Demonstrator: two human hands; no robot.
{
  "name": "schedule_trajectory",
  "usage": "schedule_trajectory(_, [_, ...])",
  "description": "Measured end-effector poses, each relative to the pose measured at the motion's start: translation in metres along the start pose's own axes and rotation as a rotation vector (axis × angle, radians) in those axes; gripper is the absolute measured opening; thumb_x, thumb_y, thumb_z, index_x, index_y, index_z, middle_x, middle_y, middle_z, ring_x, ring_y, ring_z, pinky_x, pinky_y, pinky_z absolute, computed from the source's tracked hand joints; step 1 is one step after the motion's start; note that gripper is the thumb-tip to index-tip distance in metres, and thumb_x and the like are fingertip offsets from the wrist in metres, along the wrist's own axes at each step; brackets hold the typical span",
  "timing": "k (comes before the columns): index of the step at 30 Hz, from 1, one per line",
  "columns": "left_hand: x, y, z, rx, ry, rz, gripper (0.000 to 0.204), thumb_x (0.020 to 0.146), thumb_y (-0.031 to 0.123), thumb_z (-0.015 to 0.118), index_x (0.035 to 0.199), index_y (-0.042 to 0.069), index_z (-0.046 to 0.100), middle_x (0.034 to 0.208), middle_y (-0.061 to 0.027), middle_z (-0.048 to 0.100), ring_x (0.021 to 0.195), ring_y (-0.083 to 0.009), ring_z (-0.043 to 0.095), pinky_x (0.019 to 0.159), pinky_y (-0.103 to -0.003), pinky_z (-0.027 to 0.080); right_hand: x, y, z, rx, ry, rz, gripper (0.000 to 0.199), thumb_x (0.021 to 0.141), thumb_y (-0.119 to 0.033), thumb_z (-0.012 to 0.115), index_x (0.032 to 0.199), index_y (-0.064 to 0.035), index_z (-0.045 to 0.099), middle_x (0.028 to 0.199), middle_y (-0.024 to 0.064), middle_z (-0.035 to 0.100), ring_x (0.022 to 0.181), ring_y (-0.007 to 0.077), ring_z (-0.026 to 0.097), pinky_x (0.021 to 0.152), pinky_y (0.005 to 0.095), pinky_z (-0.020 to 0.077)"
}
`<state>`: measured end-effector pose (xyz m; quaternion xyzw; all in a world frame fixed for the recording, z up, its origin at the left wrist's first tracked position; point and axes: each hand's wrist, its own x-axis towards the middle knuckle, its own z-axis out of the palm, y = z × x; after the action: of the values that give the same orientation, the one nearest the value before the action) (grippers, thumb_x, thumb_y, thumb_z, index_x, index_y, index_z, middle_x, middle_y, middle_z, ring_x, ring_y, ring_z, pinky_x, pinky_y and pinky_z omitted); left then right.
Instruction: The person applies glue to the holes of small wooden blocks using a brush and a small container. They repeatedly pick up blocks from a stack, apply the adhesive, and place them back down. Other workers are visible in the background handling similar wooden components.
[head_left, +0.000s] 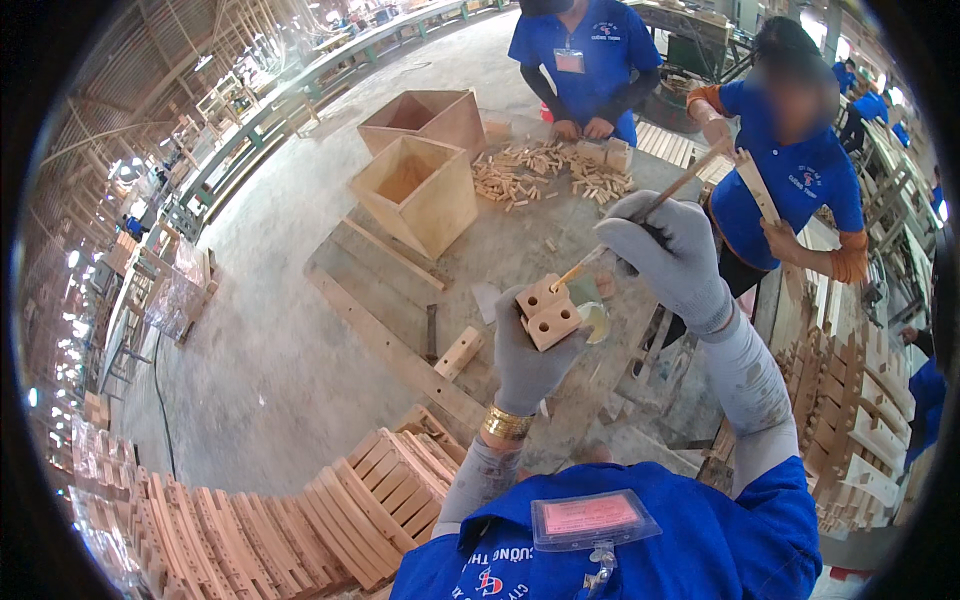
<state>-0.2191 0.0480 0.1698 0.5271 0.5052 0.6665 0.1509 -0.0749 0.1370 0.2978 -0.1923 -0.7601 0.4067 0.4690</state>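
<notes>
My left hand (535,362), in a grey glove, is closed around pale wooden blocks (550,328) with several round holes facing up. My right hand (672,250), gloved alike, grips a thin brush (578,268) with a long brown handle. Its yellowish tip touches a hole at the far edge of the blocks. Beyond my right hand the handle slants up toward a co-worker's hand (715,130); whether that hand touches it I cannot tell. Just right of the blocks, partly hidden by my left hand, is a small round container (595,322) with pale contents.
Wooden dowels (530,175) lie heaped at the table's far side, beside two open wooden boxes (425,215). A drilled wood piece (459,352) rests left of my left hand. Slatted wooden parts (340,510) are stacked at lower left, more parts (850,420) at right. Two co-workers stand across.
</notes>
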Motion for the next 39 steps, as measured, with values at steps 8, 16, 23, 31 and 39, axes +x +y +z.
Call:
schedule_trajectory(8, [-0.001, -0.007, -0.001, -0.075, -0.010, 0.020, 0.068, 0.064, 0.005, 0.082, 0.115, 0.005, 0.037, 0.105, -0.0088, 0.051, 0.092, -0.0155, 0.056, 0.079, -0.029, 0.051, 0.014, 0.000, 0.017, -0.319, -0.159, -0.299, 0.018, 0.081, -0.019, 0.069, 0.077, -0.0024, 0.063, 0.062, 0.0117, 0.058, 0.053, 0.0259, 0.059, 0.050, 0.0304, 0.0449])
schedule_trajectory(16, [-0.001, -0.007, 0.000, -0.073, -0.023, 0.022, 0.069, 0.065, 0.005, 0.082, 0.116, 0.005, 0.036, 0.106, -0.0096, 0.051, 0.093, -0.0161, 0.057, 0.079, -0.030, 0.052, 0.024, -0.013, 0.021, -0.465, -0.285, -0.365, 0.016, 0.083, -0.017, 0.067, 0.080, -0.0017, 0.065, 0.060, 0.0088, 0.058, 0.053, 0.0234, 0.060, 0.050, 0.0273, 0.0446])
schedule_trajectory(23, [0.001, -0.004, -0.001, -0.027, -0.023, -0.009, 0.069, 0.064, 0.006, 0.082, 0.115, 0.005, 0.037, 0.107, -0.0096, 0.050, 0.094, -0.0152, 0.056, 0.077, -0.029, 0.052, 0.019, -0.022, 0.010, -0.350, -0.070, -0.225, 0.019, 0.085, -0.017, 0.065, 0.076, -0.0012, 0.060, 0.057, 0.0099, 0.052, 0.046, 0.0193, 0.050, 0.049, 0.0312, 0.0421])
schedule_trajectory(31, [0.010, -0.006, -0.009, -0.101, 0.113, -0.045, 0.068, 0.061, 0.004, 0.083, 0.113, 0.007, 0.039, 0.104, -0.0052, 0.047, 0.089, -0.0125, 0.052, 0.075, -0.026, 0.050, -0.049, 0.134, -0.004, -0.561, -0.079, 0.064, 0.020, 0.084, -0.020, 0.066, 0.083, 0.0006, 0.063, 0.067, 0.0146, 0.061, 0.056, 0.0264, 0.059, 0.055, 0.0342, 0.0454])
schedule_trajectory(39, [0.009, -0.028, -0.006, -0.020, 0.088, -0.023, 0.075, 0.059, 0.005, 0.084, 0.116, 0.009, 0.036, 0.109, -0.0052, 0.044, 0.093, -0.0132, 0.049, 0.076, -0.027, 0.050, -0.120, 0.258, 0.042, -0.536, -0.102, 0.417, 0.029, 0.087, -0.033, 0.057, 0.084, -0.0049, 0.061, 0.075, 0.0198, 0.061, 0.074, 0.0391, 0.060, 0.064, 0.0459, 0.0455])
